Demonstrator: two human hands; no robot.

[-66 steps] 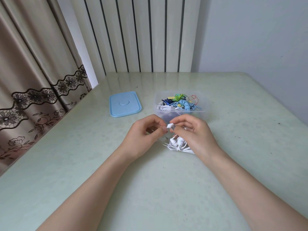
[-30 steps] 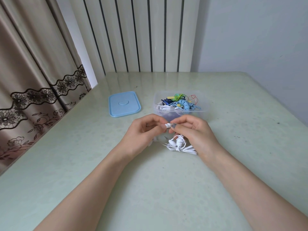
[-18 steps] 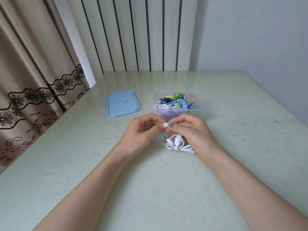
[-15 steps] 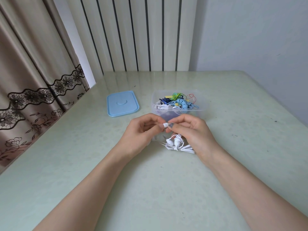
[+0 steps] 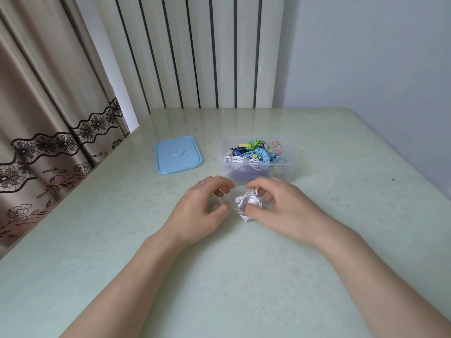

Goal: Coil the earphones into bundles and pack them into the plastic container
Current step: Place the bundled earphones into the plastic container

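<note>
Hands lowered, parted | white earphones (image 5: pixel 249 203) — loosely bundled, right hand (image 5: pixel 280 211) gripping

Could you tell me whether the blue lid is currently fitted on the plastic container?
No, the blue lid lies flat on the table, left of the open plastic container.
</note>
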